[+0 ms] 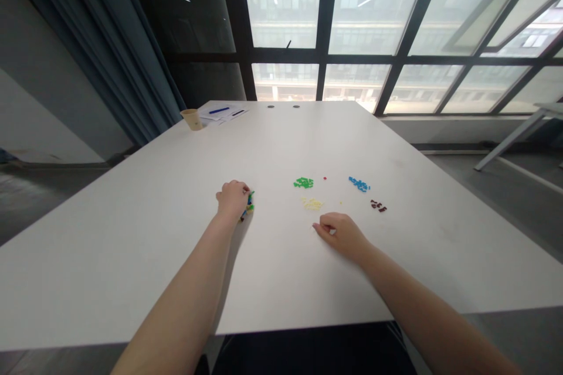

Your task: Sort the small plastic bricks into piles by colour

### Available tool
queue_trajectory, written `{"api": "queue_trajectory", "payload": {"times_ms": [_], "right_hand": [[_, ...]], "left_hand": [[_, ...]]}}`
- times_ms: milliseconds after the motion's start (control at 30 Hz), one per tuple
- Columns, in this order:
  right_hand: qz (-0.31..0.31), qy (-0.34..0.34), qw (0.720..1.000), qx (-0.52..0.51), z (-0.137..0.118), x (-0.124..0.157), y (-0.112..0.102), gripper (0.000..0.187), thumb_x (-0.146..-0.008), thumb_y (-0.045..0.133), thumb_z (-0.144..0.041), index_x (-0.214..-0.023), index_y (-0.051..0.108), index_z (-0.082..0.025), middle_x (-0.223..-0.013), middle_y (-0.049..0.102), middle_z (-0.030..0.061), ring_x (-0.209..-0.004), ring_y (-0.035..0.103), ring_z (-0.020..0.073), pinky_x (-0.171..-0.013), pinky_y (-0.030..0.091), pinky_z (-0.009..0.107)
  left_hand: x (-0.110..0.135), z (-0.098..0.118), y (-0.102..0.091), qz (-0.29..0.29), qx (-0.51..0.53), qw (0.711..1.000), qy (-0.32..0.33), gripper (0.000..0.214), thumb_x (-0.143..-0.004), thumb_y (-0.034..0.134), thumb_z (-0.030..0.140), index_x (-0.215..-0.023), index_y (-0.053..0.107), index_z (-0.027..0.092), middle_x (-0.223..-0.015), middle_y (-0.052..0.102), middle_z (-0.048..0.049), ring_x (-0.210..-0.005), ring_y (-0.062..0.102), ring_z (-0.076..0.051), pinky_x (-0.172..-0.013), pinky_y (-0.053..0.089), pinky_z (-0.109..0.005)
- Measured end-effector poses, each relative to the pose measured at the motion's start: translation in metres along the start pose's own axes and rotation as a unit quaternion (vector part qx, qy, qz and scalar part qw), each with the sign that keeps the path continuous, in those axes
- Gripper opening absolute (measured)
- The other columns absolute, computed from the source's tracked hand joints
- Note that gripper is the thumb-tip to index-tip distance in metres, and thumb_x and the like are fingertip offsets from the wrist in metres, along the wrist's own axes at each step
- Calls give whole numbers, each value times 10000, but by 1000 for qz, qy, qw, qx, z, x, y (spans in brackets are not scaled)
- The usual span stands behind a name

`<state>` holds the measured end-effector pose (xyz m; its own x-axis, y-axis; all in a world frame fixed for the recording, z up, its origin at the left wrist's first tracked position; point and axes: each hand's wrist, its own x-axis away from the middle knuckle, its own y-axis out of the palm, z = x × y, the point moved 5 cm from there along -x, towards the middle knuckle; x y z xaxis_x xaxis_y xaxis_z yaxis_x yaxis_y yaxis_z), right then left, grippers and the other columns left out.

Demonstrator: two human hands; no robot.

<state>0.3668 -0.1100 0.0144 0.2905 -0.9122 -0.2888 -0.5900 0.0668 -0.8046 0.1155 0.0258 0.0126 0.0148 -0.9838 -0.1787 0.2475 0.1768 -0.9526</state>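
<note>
My left hand (233, 196) is at the left edge of a small pile of mixed coloured pieces (250, 208), green, blue, yellow and dark. Its fingers are pinched together over the pile and partly hide it; what they hold is too small to make out. My right hand (343, 233) rests low over the table with fingers curled and thumb against the index finger. Anything in that pinch is too tiny to name. Just beyond it lie pale yellow pieces (312, 204), green pieces (303, 183), blue pieces (359, 184) and dark brown pieces (378, 206).
A single red piece (325, 178) and one yellow bit (341, 203) lie apart from the groups on the white table (281, 281). A paper cup (192, 119) stands at the far left beside papers (220, 115) and a blue pen (219, 110).
</note>
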Motion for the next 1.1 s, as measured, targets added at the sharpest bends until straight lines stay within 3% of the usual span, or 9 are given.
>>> {"api": "queue_trajectory", "payload": {"times_ms": [133,200,267,367,567,733,833,933,1100], "right_hand": [[7,0,1000,3,1,-1,-1,320,-812,431,-269,-540,285,-185,-522,360,-39,-523,320,86,-539,240,223],[8,-2,1000,2,0,-1,-2,318,-812,430,-269,-541,287,-185,-522,362,-38,-524,323,87,-539,242,222],[9,-3,1000,1,0,-1,-3,319,-814,428,-270,-541,286,-185,-521,361,-38,-525,324,88,-540,243,223],[10,-4,1000,-1,-1,0,-3,319,-816,424,-270,-538,292,-185,-520,366,-36,-521,325,88,-538,245,223],[13,-3,1000,-2,1,0,-2,315,-804,439,-257,-529,305,-183,-516,369,-40,-515,328,85,-535,254,220],[13,5,1000,-1,1,0,-3,320,-802,448,-259,-534,290,-182,-517,357,-45,-516,329,82,-538,251,218],[11,8,1000,0,0,-1,-3,323,-804,448,-263,-535,289,-183,-518,351,-46,-515,325,82,-535,248,221],[10,9,1000,1,1,-1,-3,324,-804,451,-267,-532,295,-183,-519,348,-47,-514,321,82,-532,247,223],[12,9,1000,-2,1,-1,-3,320,-802,449,-267,-525,314,-181,-519,359,-46,-513,324,82,-530,249,223]], "left_hand": [[3,7,-3,-13,161,987,6,132,-719,543,264,-759,630,173,-854,652,-94,-837,578,-230,-707,412,-319],[7,15,-4,-44,299,953,2,158,-686,594,315,-737,613,167,-801,660,-77,-772,592,-201,-683,418,-294],[14,27,-3,-99,445,890,-12,225,-628,662,343,-751,610,162,-795,671,-68,-760,601,-180,-667,423,-268],[30,50,0,-199,602,773,-42,347,-584,722,324,-879,622,172,-888,679,-68,-750,607,-133,-663,432,-231],[59,85,3,-307,737,597,-74,256,-609,734,175,-847,642,158,-874,672,-42,-656,609,-57,-596,451,-147],[74,102,7,-371,796,475,-54,242,-602,747,209,-813,633,178,-795,669,-1,-600,631,-81,-536,474,-157],[79,107,7,-390,809,437,-43,249,-588,752,250,-790,624,182,-738,664,22,-574,632,-84,-519,475,-154],[84,111,6,-402,813,419,-43,261,-574,757,259,-782,616,187,-699,654,40,-563,627,-79,-523,475,-158],[89,114,3,-412,797,439,-50,292,-563,763,284,-795,612,193,-693,639,37,-587,616,-83,-543,448,-175]]}}
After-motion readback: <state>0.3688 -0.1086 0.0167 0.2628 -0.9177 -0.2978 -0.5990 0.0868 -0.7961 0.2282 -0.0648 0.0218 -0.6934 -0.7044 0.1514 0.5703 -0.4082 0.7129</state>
